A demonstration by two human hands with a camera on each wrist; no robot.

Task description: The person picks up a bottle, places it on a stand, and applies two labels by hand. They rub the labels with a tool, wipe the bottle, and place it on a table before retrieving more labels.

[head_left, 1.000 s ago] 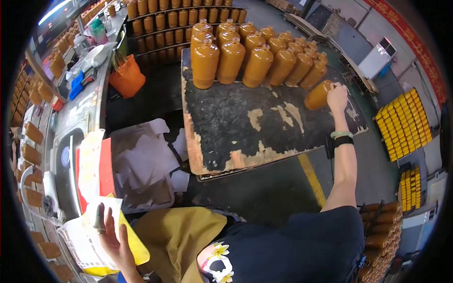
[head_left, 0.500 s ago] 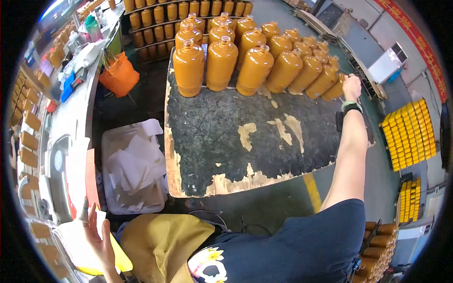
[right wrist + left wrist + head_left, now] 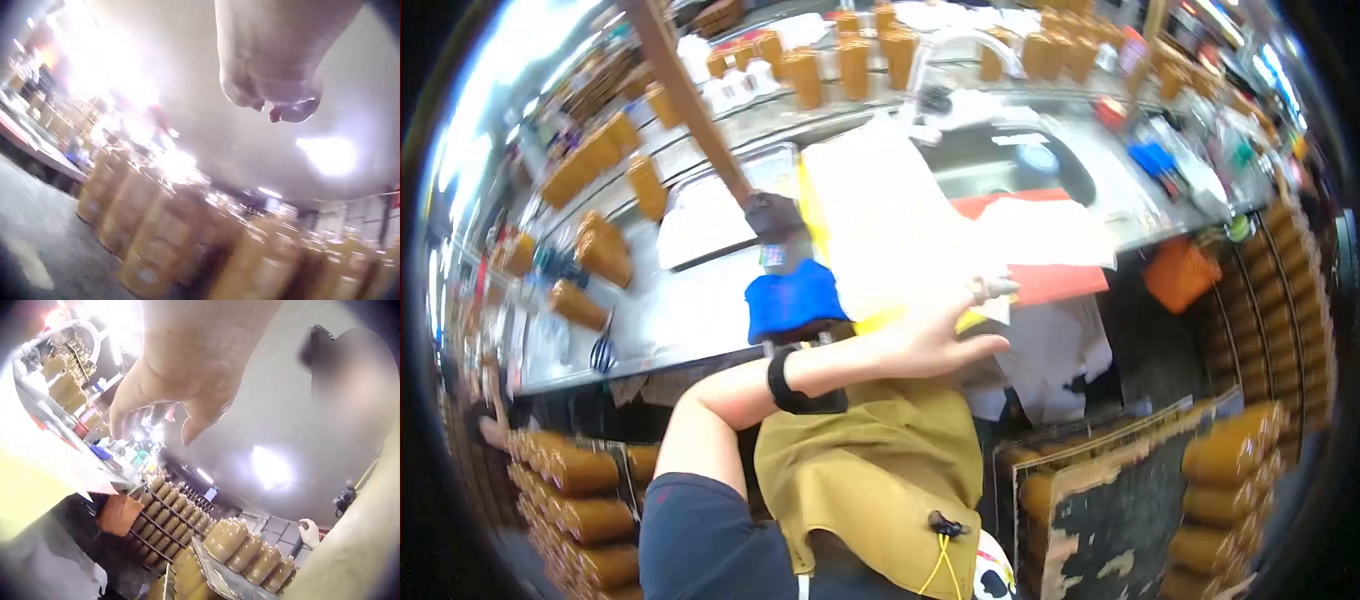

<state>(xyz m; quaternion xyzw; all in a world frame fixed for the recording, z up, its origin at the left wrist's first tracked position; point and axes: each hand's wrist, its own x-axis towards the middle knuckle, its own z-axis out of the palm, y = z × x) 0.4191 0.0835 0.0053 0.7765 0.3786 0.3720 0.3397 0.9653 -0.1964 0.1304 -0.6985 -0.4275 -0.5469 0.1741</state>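
Observation:
My left hand (image 3: pixel 935 335) stretches over the bright white sheets (image 3: pixel 880 190) at the counter edge, thumb spread from the fingers. A greyish-green cover sits on one fingertip. Yellow paper shows along the edge of the sheets, and red paper (image 3: pixel 1055 285) lies beside them. In the left wrist view nothing sits in that hand. The right wrist view, blurred, has my right hand (image 3: pixel 272 69) above glossy brown bottles (image 3: pixel 165 244) standing on the dark table; its fingers are loosely bent, with a small gap to the thumb. The head view leaves the right hand out.
A steel sink (image 3: pixel 1000 165) lies behind the papers. More brown bottles (image 3: pixel 855 70) line the shelf beyond. An orange bag (image 3: pixel 1180 275) hangs off the counter at right. The worn dark table (image 3: pixel 1115 540) with bottles stands at the lower right.
The head view has swung left from the table to the counter. The right hand, earlier on a bottle at the table's far right, has released it. The left hand stays spread over the papers.

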